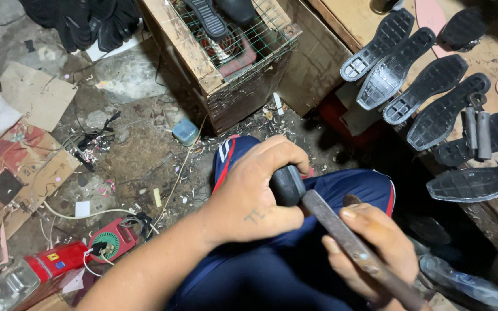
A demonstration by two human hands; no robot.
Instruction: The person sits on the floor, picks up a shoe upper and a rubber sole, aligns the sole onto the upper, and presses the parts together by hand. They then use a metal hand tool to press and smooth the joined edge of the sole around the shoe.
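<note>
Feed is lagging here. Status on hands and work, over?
Left hand gripping dark shoe on lap. Right hand holding metal tool, tip against shoe. Nothing in between.

My left grip [255,198] sat over my lap, wrapped around a shoe heel [286,185], with my right grip [370,247] just to its right, holding a metal rasp [358,250] that reached up to touch the heel. On the bench [353,23] to my right, shoe soles [416,86] lay side by side. Ahead stood a wire-topped wooden crate [226,63] on the floor [128,144], cardboard scraps [36,95] to its left.
</note>
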